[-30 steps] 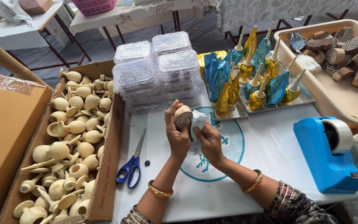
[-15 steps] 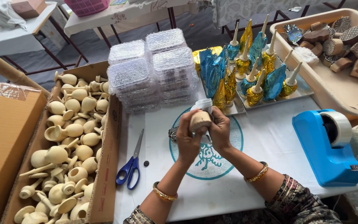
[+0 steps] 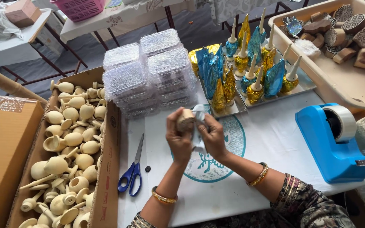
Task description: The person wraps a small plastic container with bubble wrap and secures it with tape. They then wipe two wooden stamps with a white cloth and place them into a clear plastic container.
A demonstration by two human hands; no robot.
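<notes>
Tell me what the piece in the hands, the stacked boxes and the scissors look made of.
Piece held in the left hand: pale turned piece, likely unfinished wood, matte beige like those in the carton. Stacked boxes: clear textured plastic, glinting and see-through. Scissors: shiny metal blades, glossy blue plastic handles.

Open cardboard box (image 3: pixel 108 139) noted at near left, brown, filled with pale wooden pieces. Stacked clear plastic boxes (image 3: pixel 148 71) seen just beyond it. Closed brown carton (image 3: pixel 1 152) recorded at far left edge.

Wooden goblet (image 3: pixel 186 120) between 2 hands (image 3: pixel 178 137)
</notes>
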